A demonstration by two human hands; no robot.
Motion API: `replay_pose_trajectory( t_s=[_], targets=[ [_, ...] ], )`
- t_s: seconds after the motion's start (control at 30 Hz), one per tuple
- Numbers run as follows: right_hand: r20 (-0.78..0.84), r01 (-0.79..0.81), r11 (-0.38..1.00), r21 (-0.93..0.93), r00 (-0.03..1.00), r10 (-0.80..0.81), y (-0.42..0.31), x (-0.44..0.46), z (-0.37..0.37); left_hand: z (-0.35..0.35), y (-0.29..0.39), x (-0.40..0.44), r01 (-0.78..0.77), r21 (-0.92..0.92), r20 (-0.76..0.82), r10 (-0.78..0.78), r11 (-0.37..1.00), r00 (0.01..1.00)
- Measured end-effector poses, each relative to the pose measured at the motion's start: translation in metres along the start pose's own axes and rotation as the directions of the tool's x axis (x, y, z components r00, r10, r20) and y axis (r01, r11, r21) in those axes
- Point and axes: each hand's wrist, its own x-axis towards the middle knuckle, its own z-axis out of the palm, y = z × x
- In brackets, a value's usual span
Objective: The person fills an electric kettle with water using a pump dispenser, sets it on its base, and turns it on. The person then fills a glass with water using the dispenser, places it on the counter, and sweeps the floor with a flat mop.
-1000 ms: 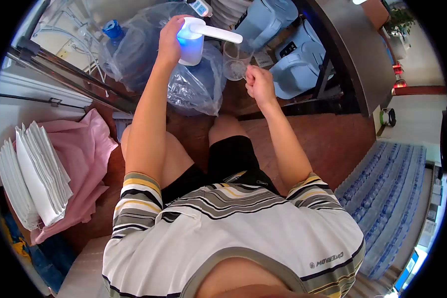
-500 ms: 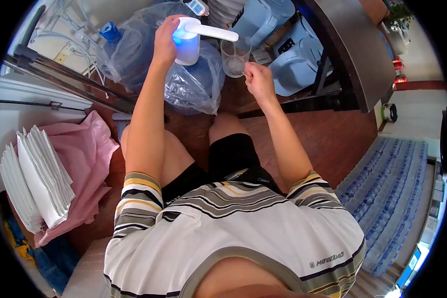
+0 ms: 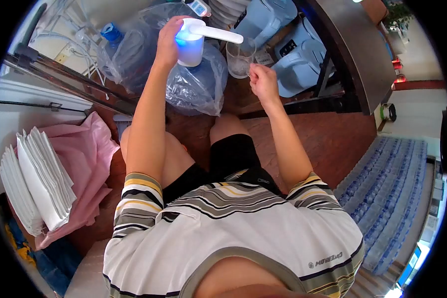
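Note:
A white electric water pump, glowing blue, sits on top of a large water bottle wrapped in clear plastic. My left hand is closed around the pump's left side, with the fingertips partly hidden behind it. The pump's long white spout points right, its tip over a clear glass mug. My right hand pinches the mug at its lower right, where the handle is mostly covered by my fingers. The mug looks roughly upright; how much water is in it I cannot tell.
A second bagged bottle with a blue cap stands to the left, near white cables. Light-blue pitchers fill the dark shelf on the right. White folded sheets lie on pink cloth. Packed bottles are far right.
The view has shifted slightly, so pump, mug and both hands appear a little farther right. Both hands keep their holds, with the mug still under the spout.

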Motion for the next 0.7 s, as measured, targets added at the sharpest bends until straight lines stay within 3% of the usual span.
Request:
replay_pose_trajectory(
  t_s=[0.1,0.17,0.7],
  targets=[
    [0.045,-0.018,1.0,0.025,0.999,0.016,-0.001,-0.001,-0.001,0.003,0.002,-0.003,0.001,0.034,0.006,-0.001,0.999,1.0],
    [0.048,-0.068,0.991,0.118,0.997,0.062,-0.003,-0.001,0.0,0.007,0.006,-0.006,0.013,-0.079,-0.024,-0.015,0.997,1.0],
    [0.105,-0.104,0.991,0.085,0.99,0.095,0.009,-0.001,0.0,0.002,0.011,-0.007,-0.044,0.072,0.013,0.043,0.996,0.999]
  ],
)
